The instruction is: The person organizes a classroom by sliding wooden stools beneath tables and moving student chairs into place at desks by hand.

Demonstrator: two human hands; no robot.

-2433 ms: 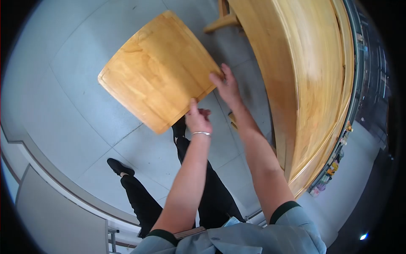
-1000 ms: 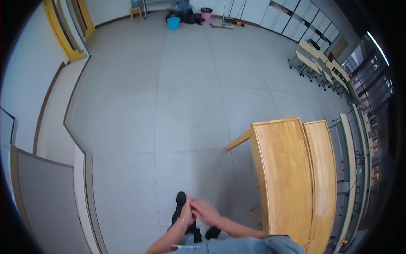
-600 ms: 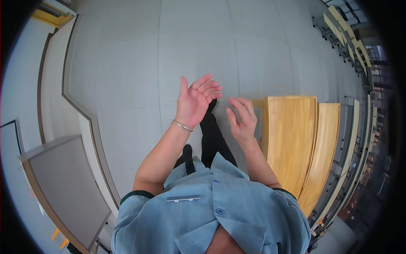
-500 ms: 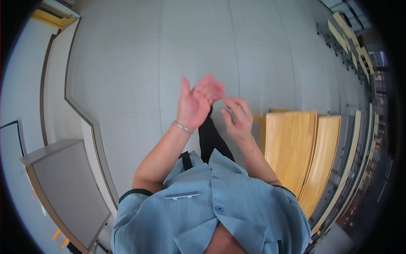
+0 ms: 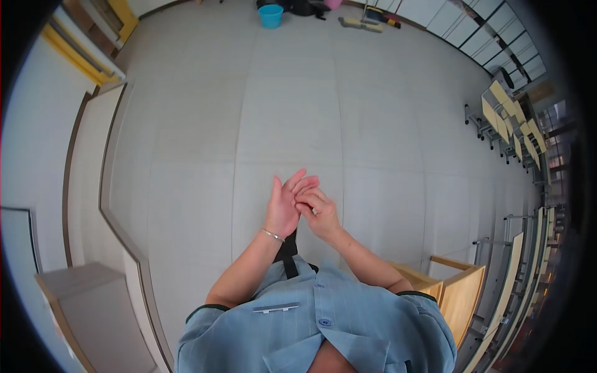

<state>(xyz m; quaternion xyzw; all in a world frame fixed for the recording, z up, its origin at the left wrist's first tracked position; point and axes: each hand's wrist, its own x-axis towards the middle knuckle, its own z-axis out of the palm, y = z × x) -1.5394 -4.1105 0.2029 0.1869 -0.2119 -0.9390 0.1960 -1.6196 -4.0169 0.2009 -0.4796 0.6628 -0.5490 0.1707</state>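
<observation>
"Looking down at the hands, what can you make out?"

"The left hand is open, palm up, its fingers spread a little. The right hand meets it from the side, fingers bent, their tips against the left hand's fingers and the edge of its palm."

"Is anything pinched between those right fingertips?"

"I can't tell; the thumb and the bent fingers overlap the left hand there, so how far they close is hidden. A bracelet circles the left wrist."

"And the wooden furniture?"

"Low on the right, beyond the right forearm. Its nearer part is covered by the forearm and the shirt, so I see only a corner: pale panels and a framed opening at the top."

"What shows below the hands?"

"A dark trouser leg, mostly hidden by the left wrist and the shirt. A thin strip lies across the shirt's chest; I can't say what it is."

"Anything at the far edge?"

"A blue bucket on the floor, beside a dark heap that the top edge cuts off. The desks at right are too small and crowded to count."
</observation>
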